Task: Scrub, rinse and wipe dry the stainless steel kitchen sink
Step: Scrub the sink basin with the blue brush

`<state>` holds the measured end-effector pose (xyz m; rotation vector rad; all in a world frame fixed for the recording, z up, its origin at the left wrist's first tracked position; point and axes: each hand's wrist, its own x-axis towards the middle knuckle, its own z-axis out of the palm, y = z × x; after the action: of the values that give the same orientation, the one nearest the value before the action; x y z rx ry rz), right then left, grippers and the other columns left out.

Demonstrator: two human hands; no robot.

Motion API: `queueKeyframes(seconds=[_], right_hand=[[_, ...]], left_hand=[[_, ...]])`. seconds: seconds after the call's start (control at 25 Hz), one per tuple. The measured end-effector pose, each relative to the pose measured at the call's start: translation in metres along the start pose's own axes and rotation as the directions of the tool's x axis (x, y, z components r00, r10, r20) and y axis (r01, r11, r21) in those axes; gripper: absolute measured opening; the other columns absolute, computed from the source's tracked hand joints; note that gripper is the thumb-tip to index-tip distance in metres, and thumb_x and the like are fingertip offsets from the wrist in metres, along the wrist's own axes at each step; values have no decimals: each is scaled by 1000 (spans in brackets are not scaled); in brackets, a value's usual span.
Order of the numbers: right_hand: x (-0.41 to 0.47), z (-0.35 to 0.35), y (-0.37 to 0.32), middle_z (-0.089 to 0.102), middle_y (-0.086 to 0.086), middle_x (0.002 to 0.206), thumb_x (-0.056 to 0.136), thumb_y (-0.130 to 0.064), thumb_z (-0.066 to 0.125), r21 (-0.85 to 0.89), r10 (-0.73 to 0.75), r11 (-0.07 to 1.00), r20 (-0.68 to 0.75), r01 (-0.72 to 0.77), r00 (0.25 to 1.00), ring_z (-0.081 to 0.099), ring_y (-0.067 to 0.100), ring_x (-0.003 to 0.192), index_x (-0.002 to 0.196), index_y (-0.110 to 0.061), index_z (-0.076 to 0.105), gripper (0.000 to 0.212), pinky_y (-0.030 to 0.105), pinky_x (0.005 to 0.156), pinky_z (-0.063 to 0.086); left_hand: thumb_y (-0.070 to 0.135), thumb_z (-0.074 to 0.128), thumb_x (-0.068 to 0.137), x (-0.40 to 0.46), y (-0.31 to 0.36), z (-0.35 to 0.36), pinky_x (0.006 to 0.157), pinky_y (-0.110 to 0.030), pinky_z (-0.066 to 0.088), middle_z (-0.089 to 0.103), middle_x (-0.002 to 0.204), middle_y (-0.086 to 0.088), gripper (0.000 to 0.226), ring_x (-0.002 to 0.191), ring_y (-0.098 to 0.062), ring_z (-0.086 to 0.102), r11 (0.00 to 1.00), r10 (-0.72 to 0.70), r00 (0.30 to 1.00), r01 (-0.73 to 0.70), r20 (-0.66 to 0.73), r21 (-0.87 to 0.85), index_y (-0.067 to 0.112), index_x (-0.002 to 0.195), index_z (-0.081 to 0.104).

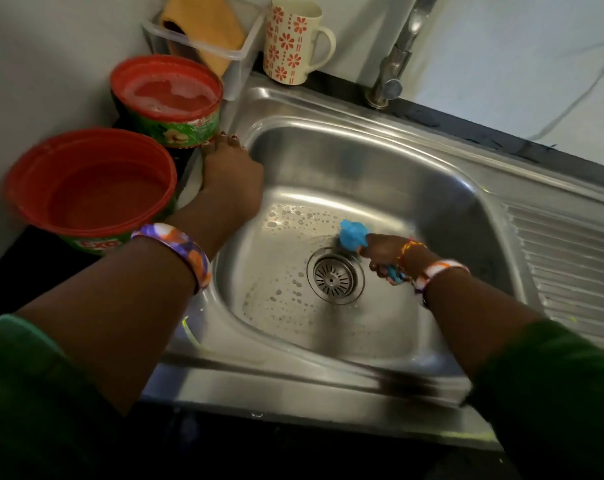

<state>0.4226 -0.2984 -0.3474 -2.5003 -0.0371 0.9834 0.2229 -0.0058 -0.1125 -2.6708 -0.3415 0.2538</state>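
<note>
- The handle of a blue plastic scrub brush (pixel 354 234) is gripped by the right hand (pixel 383 252), fingers curled round it; the brush head is pressed on the basin floor just beside the round metal drain strainer (pixel 335 274).
- The left hand (pixel 229 174) is laid on the left rim of the stainless steel kitchen sink (pixel 380 168), fingers bent over the edge; nothing is seen held in it.
- The sink is set into a dark countertop (pixel 466 124); soap bubbles are spread over the basin floor around the strainer, and a ribbed drainboard is seen at the right edge.
- Two red round tubs with green labels stand along the sink's left edge: the far tub (pixel 167 98) holds foamy water, the near tub (pixel 92 188) is blurred.
- At the back left corner a clear plastic container (pixel 238 64) with an orange cloth (pixel 203 29) is placed, beside a cream mug with red flowers (pixel 293 39).
- A steel tap (pixel 395 64) is mounted behind the back rim.
</note>
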Motion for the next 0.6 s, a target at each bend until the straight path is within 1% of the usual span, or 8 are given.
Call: queueKeyframes(seconds=[0.04, 0.08, 0.16, 0.28, 0.36, 0.44, 0.52, 0.6], right_hand=[[17, 2, 10, 63, -2, 87, 58, -68, 71, 92, 44, 995, 14, -45, 999, 67, 27, 95, 100, -25, 56, 63, 30, 62, 58], [-15, 0, -5, 61, 2, 89, 68, -59, 71, 148, 4, 989, 23, -7, 1000, 64, 27, 98, 101, -24, 56, 50, 24, 67, 58], [-156, 14, -95, 65, 11, 102, 93, -18, 54, 157, -44, 987, 93, 29, 995, 61, 24, 101, 115, -16, 57, 21, 17, 81, 53], [-208, -4, -124, 71, -10, 80, 95, -9, 49, 247, -120, 958, -110, 144, 987, 61, 12, 77, 101, -18, 63, 17, 13, 67, 51], [-205, -35, -101, 65, 9, 116, 97, -6, 45, 40, -99, 993, -164, 107, 981, 59, 25, 104, 123, -4, 55, 28, 17, 90, 45], [-215, -59, -75, 48, 23, 136, 96, 2, 41, -72, 92, 992, -196, -108, 976, 60, 22, 105, 134, 5, 44, 38, 15, 81, 50], [-239, -69, -65, 66, 27, 103, 90, 12, 45, -161, 184, 965, -143, -206, 972, 61, 4, 49, 103, 17, 64, 23, 8, 39, 41], [-257, -61, -58, 64, 15, 47, 85, 17, 50, -224, 267, 937, -40, -269, 963, 48, 1, 29, 43, 3, 67, 47, 10, 37, 39]], left_hand=[[19, 42, 94, 0, 3, 0, 106, -47, 31, 35, 142, -24, 44, 131, -40, 32, 1000, -7, 1000, 7, 10, -2, 1, 134, 45], [18, 42, 93, 1, 6, -1, 107, -49, 29, 33, 143, -25, 45, 132, -41, 29, 1000, -22, 1000, 22, 22, -7, 1, 136, 43], [16, 43, 93, 2, 9, -7, 107, -51, 29, 32, 143, -25, 45, 132, -43, 28, 999, -42, 999, 43, 28, -23, 0, 136, 43], [17, 44, 93, 3, 9, -10, 106, -49, 30, 36, 142, -24, 44, 132, -41, 30, 999, -38, 999, 39, 31, -18, 1, 135, 45], [16, 45, 93, 2, 11, -13, 106, -48, 30, 36, 141, -23, 44, 132, -40, 31, 999, -33, 999, 33, 41, -6, 1, 134, 45], [14, 45, 93, 3, 12, -14, 106, -48, 30, 39, 140, -22, 42, 132, -40, 32, 1000, -28, 999, 28, 41, 4, 1, 132, 47], [14, 45, 92, 4, 13, -14, 105, -49, 30, 43, 137, -20, 40, 131, -39, 35, 1000, -27, 999, 27, 41, -4, 2, 130, 49], [14, 46, 92, 4, 12, -14, 104, -49, 32, 45, 135, -20, 39, 129, -38, 37, 1000, -22, 999, 22, 37, -12, 3, 129, 51]])
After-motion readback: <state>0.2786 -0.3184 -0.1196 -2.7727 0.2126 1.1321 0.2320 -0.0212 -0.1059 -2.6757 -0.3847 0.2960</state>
